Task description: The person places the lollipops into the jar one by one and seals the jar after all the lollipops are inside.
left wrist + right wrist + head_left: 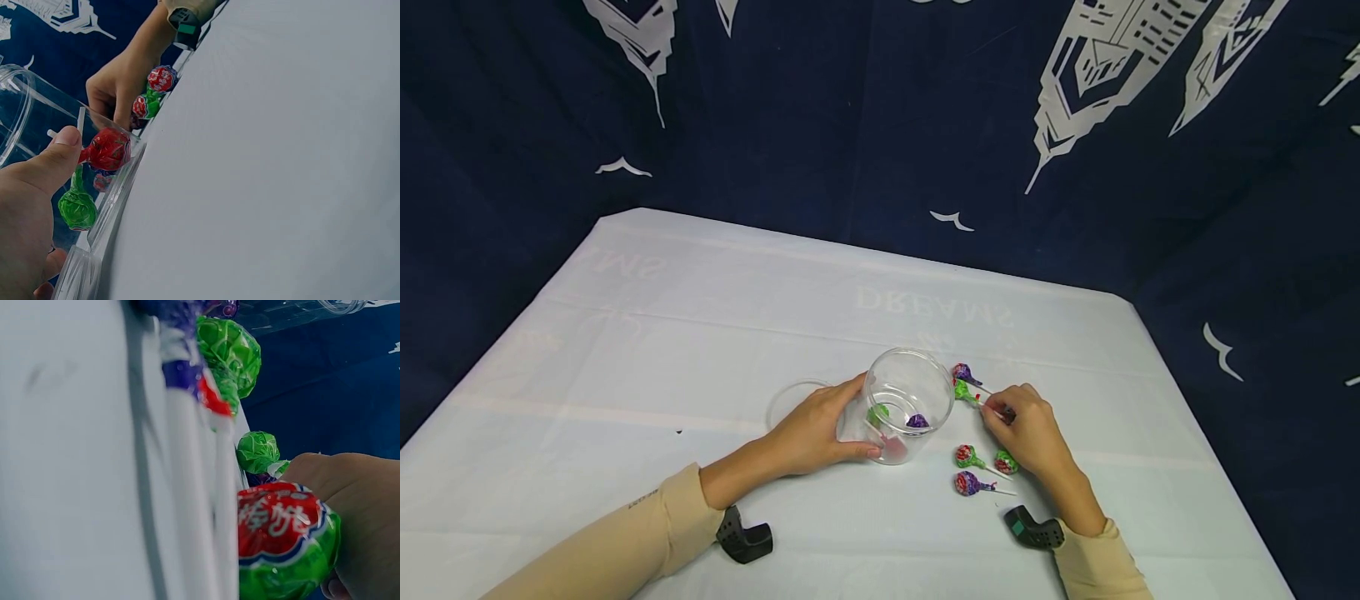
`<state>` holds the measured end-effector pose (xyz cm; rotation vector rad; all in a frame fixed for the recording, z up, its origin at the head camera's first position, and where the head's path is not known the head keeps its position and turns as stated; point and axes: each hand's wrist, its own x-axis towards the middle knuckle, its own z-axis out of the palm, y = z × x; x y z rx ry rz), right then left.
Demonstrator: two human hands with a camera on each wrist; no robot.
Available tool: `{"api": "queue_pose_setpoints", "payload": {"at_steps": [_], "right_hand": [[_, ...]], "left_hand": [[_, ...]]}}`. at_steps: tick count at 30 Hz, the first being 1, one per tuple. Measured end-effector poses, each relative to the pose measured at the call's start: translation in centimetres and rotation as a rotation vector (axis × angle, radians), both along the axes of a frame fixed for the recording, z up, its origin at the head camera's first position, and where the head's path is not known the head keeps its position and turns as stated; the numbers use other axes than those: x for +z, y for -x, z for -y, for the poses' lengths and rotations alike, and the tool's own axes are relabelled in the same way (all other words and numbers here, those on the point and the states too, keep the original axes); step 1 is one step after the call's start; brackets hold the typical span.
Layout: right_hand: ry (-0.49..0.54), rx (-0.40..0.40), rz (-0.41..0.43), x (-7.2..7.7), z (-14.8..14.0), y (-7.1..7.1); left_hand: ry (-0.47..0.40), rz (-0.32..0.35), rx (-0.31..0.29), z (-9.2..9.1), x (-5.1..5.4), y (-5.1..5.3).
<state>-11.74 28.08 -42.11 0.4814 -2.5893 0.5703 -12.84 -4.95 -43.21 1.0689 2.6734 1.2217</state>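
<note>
My left hand (812, 429) grips the side of a clear round jar (908, 400), thumb near and fingers behind. Inside the jar lie a green lollipop (77, 206), a red lollipop (107, 149) and a purple lollipop (917, 421). To the jar's right, my right hand (1030, 429) pinches the stick of a green-wrapped lollipop (965, 392), whose head lies near the jar. Just behind it rests another purple lollipop (962, 372). Below the right hand lie a red-and-green lollipop (967, 456), a second green one (1005, 462) and a purple-and-red one (970, 483).
A clear round lid (786, 398) lies on the table left of the jar, partly hidden by the left hand. The white cloth-covered table (700, 367) meets a dark blue curtain (820, 125) at its far edge.
</note>
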Motion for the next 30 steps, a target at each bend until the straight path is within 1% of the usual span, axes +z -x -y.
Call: {"api": "queue_pose_setpoints", "payload": {"at_steps": [5,9,14,17,22,30], "right_hand": [[0.022,0.012,-0.044,-0.17,-0.12,0.06],[0.054,0.034,-0.087,-0.22,-0.19,0.14],[0.113,0.068,-0.133,-0.21,-0.27,0.21],[0.168,0.084,-0.154,-0.19,-0.29,0.26],[0.251,0.083,-0.157,0.05,-0.16,0.11],[0.324,0.043,-0.138,0.58,0.14,-0.21]], "left_hand": [[0.003,0.009,0.002,0.0,0.01,-0.02],[0.0,0.001,0.001,0.0,0.0,-0.02],[-0.003,-0.005,0.002,0.01,-0.01,-0.02],[-0.004,0.0,0.004,-0.01,0.02,-0.02],[-0.004,0.001,0.001,-0.02,0.1,-0.04],[-0.012,-0.016,-0.003,-0.03,0.07,0.02]]}}
